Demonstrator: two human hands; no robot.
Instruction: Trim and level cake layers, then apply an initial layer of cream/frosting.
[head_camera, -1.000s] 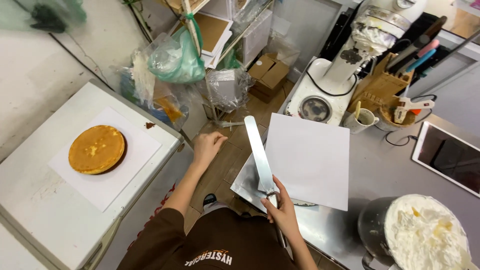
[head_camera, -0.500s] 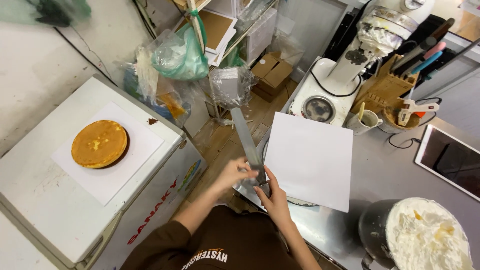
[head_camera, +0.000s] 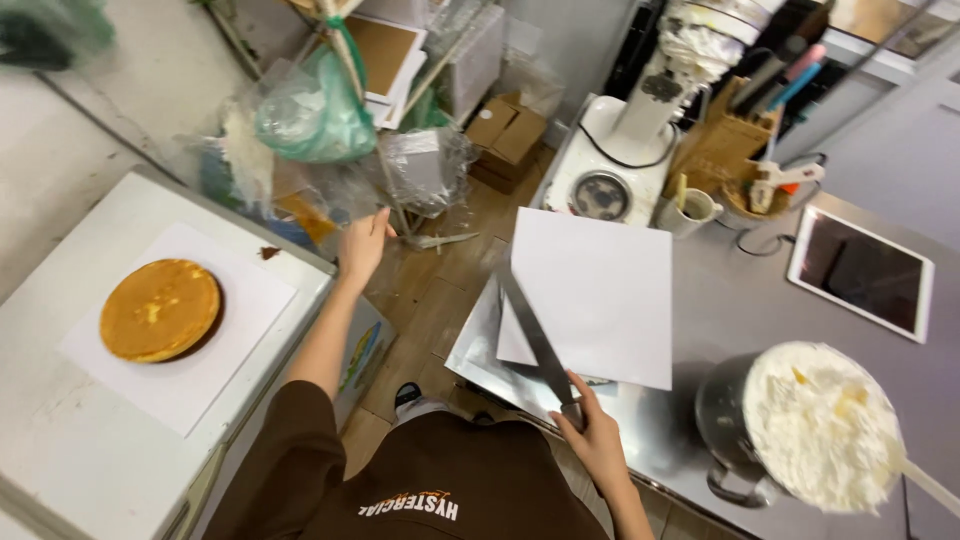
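Single head-worn view, looking steeply down, close over both worktops

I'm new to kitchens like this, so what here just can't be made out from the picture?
- Spatula handle: hidden inside the right hand, head view; only the spatula blade shows.
- Bagged items past the left hand: blurred, contents unclear.
- Mixing bowl: whipped cream hides its inside.
- Stand mixer: top cut off by the edge.

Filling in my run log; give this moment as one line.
right hand: grips long palette knife over white sheet | left hand: open, empty, above floor | round cake: on white paper, left
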